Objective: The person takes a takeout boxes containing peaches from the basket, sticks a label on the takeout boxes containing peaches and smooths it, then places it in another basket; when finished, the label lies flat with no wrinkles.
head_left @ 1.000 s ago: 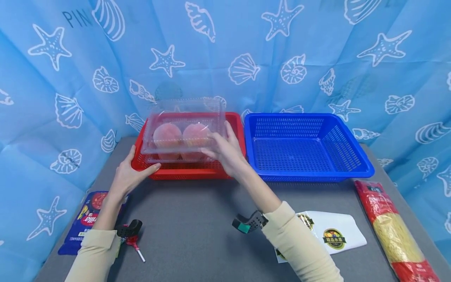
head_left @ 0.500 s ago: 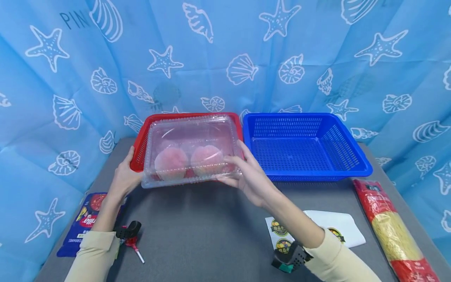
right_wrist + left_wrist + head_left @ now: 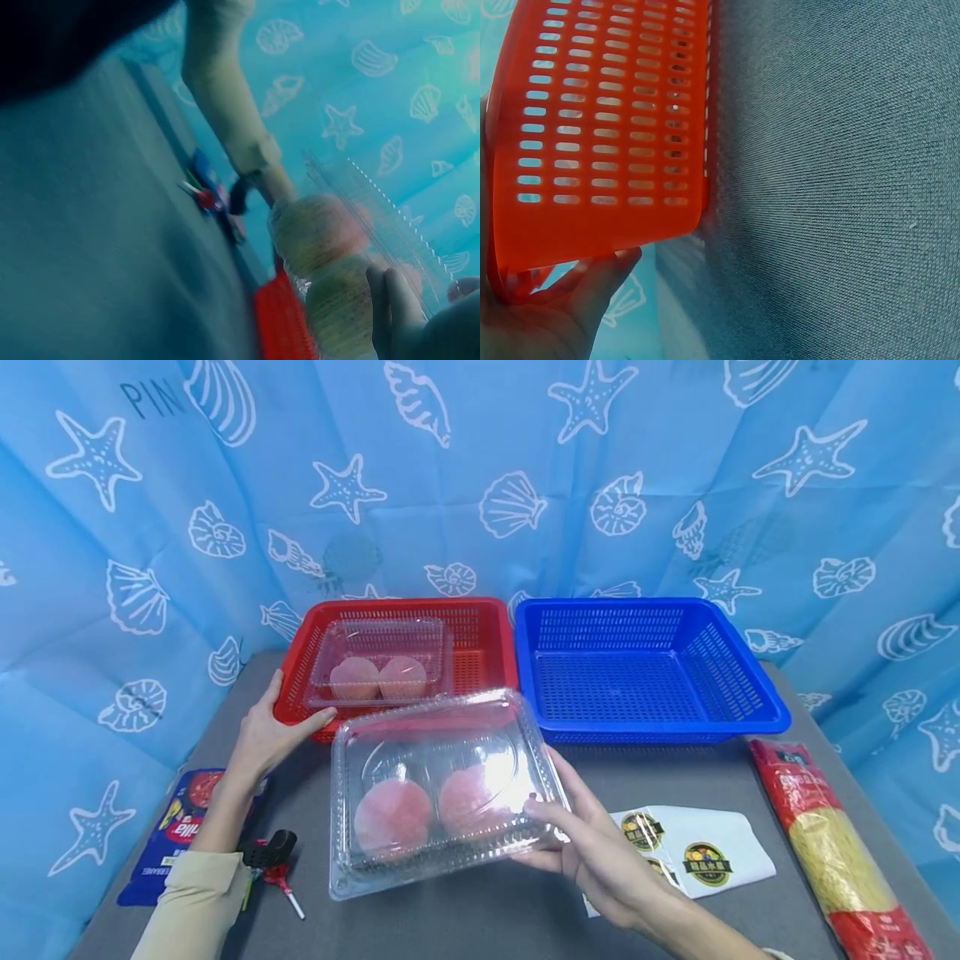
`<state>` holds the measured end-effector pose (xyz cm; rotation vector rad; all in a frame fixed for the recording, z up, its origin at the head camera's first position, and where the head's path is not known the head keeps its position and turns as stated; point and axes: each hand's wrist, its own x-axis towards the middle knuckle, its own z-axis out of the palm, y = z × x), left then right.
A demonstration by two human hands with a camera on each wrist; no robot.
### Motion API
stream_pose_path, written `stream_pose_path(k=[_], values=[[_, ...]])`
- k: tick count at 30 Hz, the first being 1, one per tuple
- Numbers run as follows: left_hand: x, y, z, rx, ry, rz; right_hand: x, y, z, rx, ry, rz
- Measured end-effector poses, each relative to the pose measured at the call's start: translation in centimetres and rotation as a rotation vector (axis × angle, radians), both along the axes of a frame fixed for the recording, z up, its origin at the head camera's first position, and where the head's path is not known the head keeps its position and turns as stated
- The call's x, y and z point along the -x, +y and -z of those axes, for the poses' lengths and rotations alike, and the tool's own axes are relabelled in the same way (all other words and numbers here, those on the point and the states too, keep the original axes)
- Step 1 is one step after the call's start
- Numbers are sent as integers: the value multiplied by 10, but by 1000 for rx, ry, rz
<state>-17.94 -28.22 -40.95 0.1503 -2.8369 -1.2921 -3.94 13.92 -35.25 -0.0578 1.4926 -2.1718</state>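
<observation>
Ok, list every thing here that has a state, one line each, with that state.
Clear clamshell box: lid closed, two peaches inside, held off the table, tilted, by the right hand.
Second clamshell box: closed, two peaches inside, lying in the red basket.
Red basket: on the table, its front left corner gripped by the left hand.
Blue basket: holds nothing.
Noodle packet: lying flat.

Right hand (image 3: 600,860) has carried clear peach box (image 3: 442,793) out of red basket (image 3: 480,635), toward table front
</observation>
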Motion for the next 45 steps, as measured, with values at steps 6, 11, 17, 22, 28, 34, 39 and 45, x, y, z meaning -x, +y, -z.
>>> stream_pose_path(k=[6, 11, 17, 22, 28, 34, 39, 45], values=[[-2, -1, 0, 31, -31, -27, -22, 7, 29, 17, -47, 0], [-1, 1, -1, 42, -56, -35, -34, 13, 53, 0, -77, 39], [0, 2, 0, 32, -56, -30, -41, 13, 74, -24, -134, 88], [0, 3, 0, 28, -51, -30, -40, 11, 85, -16, -142, 102], [-1, 5, 0, 30, -30, -38, -40, 7, 94, -30, -169, 121], [-2, 8, 1, 36, 33, -75, -39, 4, 96, -54, -173, 124], [-4, 12, 5, 43, 132, -122, -40, 3, 94, -87, -148, 124], [-9, 17, 4, 106, 167, -131, -40, 4, 90, -105, -130, 92]])
